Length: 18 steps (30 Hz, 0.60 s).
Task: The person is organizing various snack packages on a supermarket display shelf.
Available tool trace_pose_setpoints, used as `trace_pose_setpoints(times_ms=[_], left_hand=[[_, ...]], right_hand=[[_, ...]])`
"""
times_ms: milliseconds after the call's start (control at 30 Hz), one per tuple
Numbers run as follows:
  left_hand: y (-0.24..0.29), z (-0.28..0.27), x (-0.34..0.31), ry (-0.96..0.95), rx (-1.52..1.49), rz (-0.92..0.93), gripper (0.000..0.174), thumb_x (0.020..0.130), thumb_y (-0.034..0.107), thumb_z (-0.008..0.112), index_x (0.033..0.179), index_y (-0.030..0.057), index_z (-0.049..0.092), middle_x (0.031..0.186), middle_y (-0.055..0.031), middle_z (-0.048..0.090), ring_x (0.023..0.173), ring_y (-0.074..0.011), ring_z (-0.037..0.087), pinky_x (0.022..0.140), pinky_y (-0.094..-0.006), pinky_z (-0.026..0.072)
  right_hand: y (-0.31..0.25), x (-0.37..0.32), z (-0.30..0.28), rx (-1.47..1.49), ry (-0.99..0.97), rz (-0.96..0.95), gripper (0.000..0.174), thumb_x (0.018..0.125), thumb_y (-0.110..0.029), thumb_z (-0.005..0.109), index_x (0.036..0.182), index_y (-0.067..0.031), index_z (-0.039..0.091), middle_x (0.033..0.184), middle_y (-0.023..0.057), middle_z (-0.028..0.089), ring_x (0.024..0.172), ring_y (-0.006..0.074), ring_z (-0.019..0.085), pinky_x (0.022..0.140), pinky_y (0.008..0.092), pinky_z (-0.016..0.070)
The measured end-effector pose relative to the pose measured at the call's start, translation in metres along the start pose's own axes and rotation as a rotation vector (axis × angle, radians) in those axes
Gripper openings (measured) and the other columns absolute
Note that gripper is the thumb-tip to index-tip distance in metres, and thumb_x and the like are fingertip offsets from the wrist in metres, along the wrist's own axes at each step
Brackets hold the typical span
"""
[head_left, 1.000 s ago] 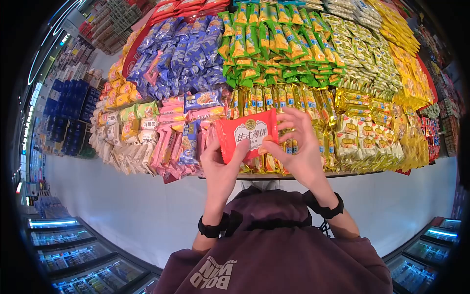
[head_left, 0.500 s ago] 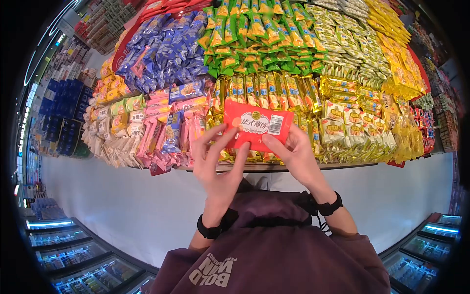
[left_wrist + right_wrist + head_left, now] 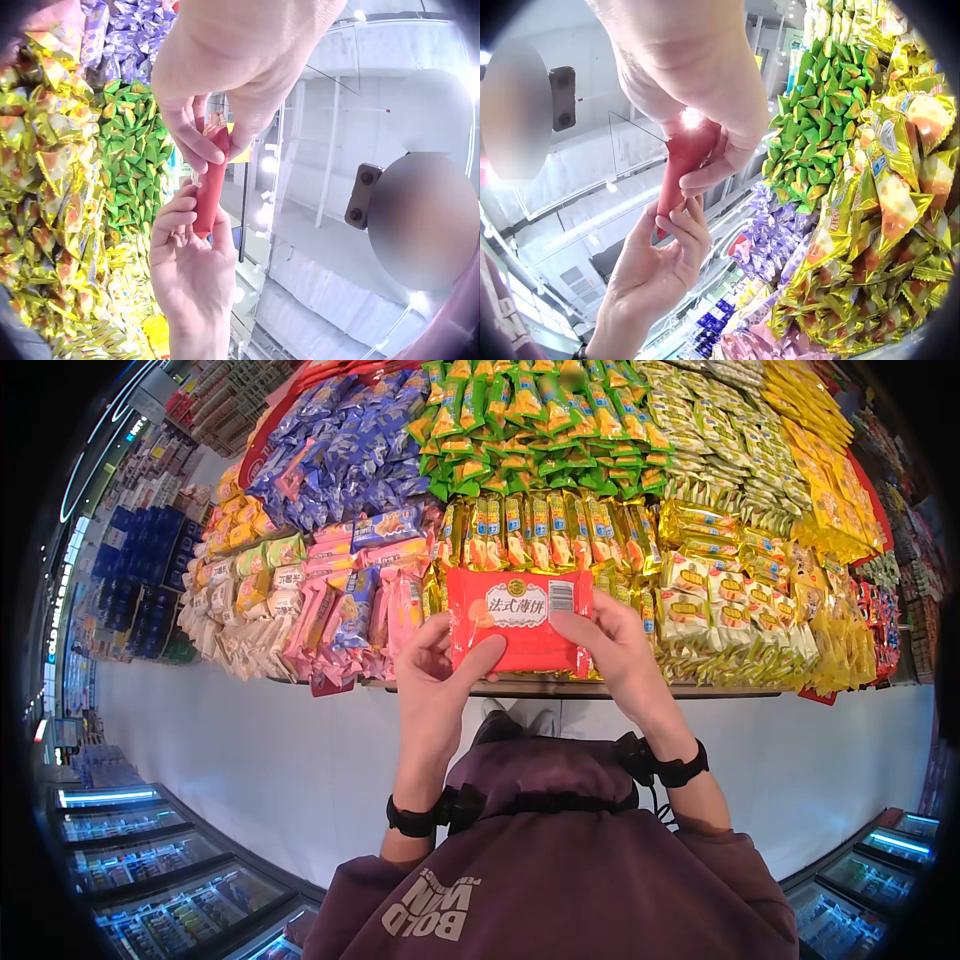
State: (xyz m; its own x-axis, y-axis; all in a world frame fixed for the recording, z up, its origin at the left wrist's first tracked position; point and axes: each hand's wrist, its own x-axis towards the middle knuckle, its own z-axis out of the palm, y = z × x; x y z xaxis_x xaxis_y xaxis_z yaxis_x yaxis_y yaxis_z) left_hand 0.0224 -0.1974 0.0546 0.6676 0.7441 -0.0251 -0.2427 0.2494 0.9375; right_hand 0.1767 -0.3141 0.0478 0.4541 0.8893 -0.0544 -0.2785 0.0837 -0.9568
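Red pack (image 3: 520,645) is being held up by both hands, in front of the body and near the front edge of the display (image 3: 590,688); in both wrist views it is being kept in the air, apart from the piled packs. Its printed front, with white label (image 3: 516,606) and barcode (image 3: 563,596), is being turned to the head camera, lettering upright. Left hand (image 3: 430,678) is being clamped on the pack's left side: thumb is being pressed on the lower front, fingers are being curled behind the edge. Right hand (image 3: 628,660) is being clamped on the right side: thumb is being laid on the front just below the barcode, fingers are being tucked behind. The right fingers are being partly hidden in the head view, but their curl is being shown in the left wrist view. Gold packs (image 3: 545,532) are being seen behind the red pack, with green packs (image 3: 540,430) piled beyond them. Pink packs (image 3: 318,618) are being stacked to the left, blue pack (image 3: 388,528) being laid on top among them; white packs (image 3: 268,645) are being heaped farther left, purple packs (image 3: 345,460) beyond the pink ones. Yellow packs (image 3: 825,490) are being piled at far right. Black bands (image 3: 683,768) are being worn on both wrists, and a dark purple top (image 3: 580,880) with pale lettering is being worn on the body. Small print is being left unread.
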Motion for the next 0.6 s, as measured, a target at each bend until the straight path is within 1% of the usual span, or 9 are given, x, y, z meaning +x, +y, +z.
trace_pose_setpoints(times_ms=[67,200,267,333,367,400,467,567,600], left_hand=[[0.002,0.002,-0.002,0.001,-0.009,0.006,0.03,0.083,-0.002,0.073,0.111,-0.0038,0.063,0.103,-0.0086,0.069,0.083,-0.0101,0.065,0.065,-0.0235,0.0532],[0.004,0.004,-0.005,0.027,-0.006,-0.01,0.03,0.082,-0.002,0.073,0.111,-0.0038,0.064,0.1,-0.0078,0.069,0.078,-0.0086,0.064,0.063,-0.023,0.0512],[0.005,0.005,-0.006,0.036,-0.017,-0.024,0.03,0.082,-0.001,0.074,0.11,-0.0036,0.064,0.1,-0.0078,0.069,0.08,-0.0089,0.064,0.066,-0.0233,0.0512],[0.005,0.006,-0.007,0.049,-0.015,-0.011,0.03,0.081,-0.002,0.074,0.109,-0.0032,0.065,0.1,-0.0079,0.069,0.082,-0.0095,0.064,0.071,-0.024,0.051],[0.003,0.006,-0.007,0.056,-0.008,0.009,0.03,0.08,-0.003,0.075,0.109,-0.003,0.065,0.1,-0.0079,0.069,0.083,-0.01,0.064,0.074,-0.0245,0.0508],[0.001,0.006,-0.006,0.064,0.001,0.03,0.03,0.079,-0.004,0.075,0.108,-0.0027,0.065,0.1,-0.0079,0.069,0.085,-0.0105,0.064,0.076,-0.0251,0.0506],[-0.004,-0.004,-0.004,-0.022,0.082,0.11,0.033,0.076,-0.007,0.076,0.107,-0.0025,0.066,0.101,-0.0078,0.068,0.088,-0.0116,0.064,0.08,-0.0262,0.0499],[-0.008,-0.014,-0.003,-0.123,0.164,0.2,0.037,0.072,-0.011,0.077,0.107,-0.0026,0.067,0.103,-0.0082,0.068,0.092,-0.0129,0.064,0.085,-0.0276,0.0499],[-0.008,-0.014,-0.003,-0.138,0.165,0.209,0.037,0.072,-0.01,0.077,0.107,-0.0029,0.066,0.103,-0.0086,0.068,0.093,-0.0132,0.064,0.085,-0.0279,0.0506]], right_hand=[[0.001,0.001,0.003,0.043,0.023,-0.024,0.031,0.097,-0.014,0.061,0.124,-0.0009,0.056,0.103,0.0024,0.069,0.086,0.0031,0.062,0.073,0.0196,0.0478],[-0.009,-0.001,0.008,0.067,0.014,-0.009,0.032,0.096,-0.012,0.062,0.125,-0.0001,0.054,0.105,0.0027,0.068,0.086,0.0032,0.061,0.074,0.0205,0.0485],[-0.013,-0.002,0.004,0.022,-0.01,0.013,0.033,0.096,-0.011,0.062,0.125,0.0001,0.054,0.107,0.003,0.068,0.087,0.0036,0.062,0.075,0.0207,0.0489],[-0.01,-0.002,0.003,0.04,-0.014,-0.011,0.033,0.095,-0.01,0.064,0.125,0.0004,0.054,0.108,0.0042,0.067,0.09,0.0061,0.062,0.08,0.0227,0.0491],[-0.009,-0.002,0.003,0.048,-0.016,-0.024,0.034,0.094,-0.01,0.064,0.124,0.0006,0.054,0.109,0.0048,0.067,0.092,0.0073,0.062,0.083,0.0236,0.0492],[-0.009,-0.003,0.003,-0.005,-0.025,-0.082,0.034,0.093,-0.009,0.065,0.124,0.0009,0.054,0.109,0.0056,0.067,0.094,0.0087,0.062,0.085,0.0251,0.0489],[-0.009,-0.005,0.001,-0.112,-0.041,-0.197,0.035,0.091,-0.007,0.067,0.123,0.0014,0.054,0.11,0.0074,0.066,0.098,0.0116,0.062,0.09,0.028,0.0481],[-0.012,-0.007,-0.004,-0.187,-0.111,-0.291,0.036,0.089,-0.005,0.07,0.121,0.0015,0.054,0.11,0.01,0.065,0.104,0.0141,0.06,0.097,0.0323,0.0461],[-0.013,-0.008,-0.005,-0.197,-0.105,-0.283,0.036,0.089,-0.005,0.07,0.12,0.0012,0.054,0.11,0.0101,0.065,0.104,0.0139,0.061,0.096,0.0319,0.0468]])
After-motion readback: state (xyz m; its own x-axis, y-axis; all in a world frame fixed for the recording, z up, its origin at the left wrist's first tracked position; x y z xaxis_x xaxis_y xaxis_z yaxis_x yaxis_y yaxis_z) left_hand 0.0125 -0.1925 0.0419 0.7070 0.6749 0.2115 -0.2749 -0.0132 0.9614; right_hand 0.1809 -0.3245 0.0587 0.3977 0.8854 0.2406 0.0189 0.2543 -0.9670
